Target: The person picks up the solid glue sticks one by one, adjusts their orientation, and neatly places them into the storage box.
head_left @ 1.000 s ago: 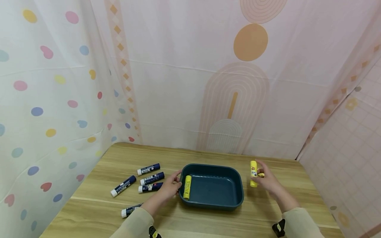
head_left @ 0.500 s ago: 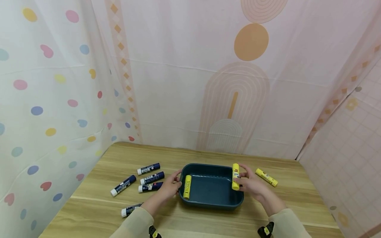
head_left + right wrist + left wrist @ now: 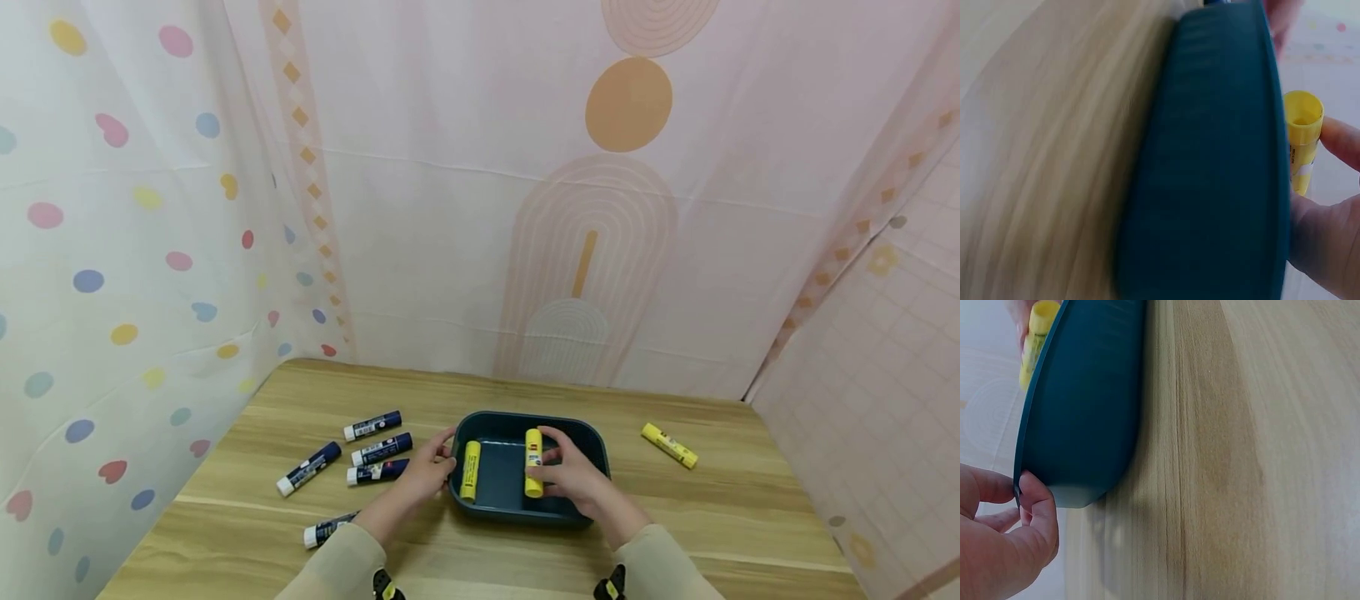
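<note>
Yellow tube (image 3: pixel 470 472) in teal tray (image 3: pixel 501 475)

You have a wood-grain surface (image 3: pixel 750 517) across the lower frame; behind it, a pale curtain (image 3: pixel 442 225), orange disc (image 3: pixel 628 104) at upper right. Your left side: spotted cloth (image 3: pixel 150 242); right edge: grid-patterned cloth (image 3: pixel 900 350).

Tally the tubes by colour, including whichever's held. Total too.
Yellow tubes: 3 (one in the tray, one in the right grip, one on the table)
Dark blue tubes with white ends: 5 (all on the table, one partly hidden by the left arm)
Total: 8
</note>
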A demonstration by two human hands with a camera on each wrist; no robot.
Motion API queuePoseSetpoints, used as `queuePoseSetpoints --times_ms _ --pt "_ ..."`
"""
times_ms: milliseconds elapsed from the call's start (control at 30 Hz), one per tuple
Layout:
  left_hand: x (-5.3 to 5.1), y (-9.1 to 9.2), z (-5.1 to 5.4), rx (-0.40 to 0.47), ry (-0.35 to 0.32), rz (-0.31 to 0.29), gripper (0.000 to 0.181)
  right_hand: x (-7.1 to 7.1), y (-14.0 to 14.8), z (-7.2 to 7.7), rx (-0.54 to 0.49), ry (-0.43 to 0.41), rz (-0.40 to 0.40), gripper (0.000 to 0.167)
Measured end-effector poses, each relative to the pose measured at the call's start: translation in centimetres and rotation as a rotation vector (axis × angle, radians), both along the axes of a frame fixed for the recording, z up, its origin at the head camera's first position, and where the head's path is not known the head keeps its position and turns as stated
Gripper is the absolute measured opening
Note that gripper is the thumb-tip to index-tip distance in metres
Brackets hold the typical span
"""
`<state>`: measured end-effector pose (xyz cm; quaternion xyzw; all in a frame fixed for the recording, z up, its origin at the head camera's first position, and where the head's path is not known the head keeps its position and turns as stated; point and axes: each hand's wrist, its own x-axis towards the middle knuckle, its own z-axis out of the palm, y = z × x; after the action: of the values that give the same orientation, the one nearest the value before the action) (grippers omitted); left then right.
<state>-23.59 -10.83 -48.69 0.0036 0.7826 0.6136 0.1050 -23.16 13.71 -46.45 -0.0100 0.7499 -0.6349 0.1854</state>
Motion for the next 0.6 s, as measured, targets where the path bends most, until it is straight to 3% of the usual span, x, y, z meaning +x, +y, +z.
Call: queuePoseSetpoints --times_ms 600 --pt "0.1 0.0 0.0 0.007 0.013 0.003 0.051 -1.0 -5.4 -1.9 0.155 0.016 0.014 0.073"
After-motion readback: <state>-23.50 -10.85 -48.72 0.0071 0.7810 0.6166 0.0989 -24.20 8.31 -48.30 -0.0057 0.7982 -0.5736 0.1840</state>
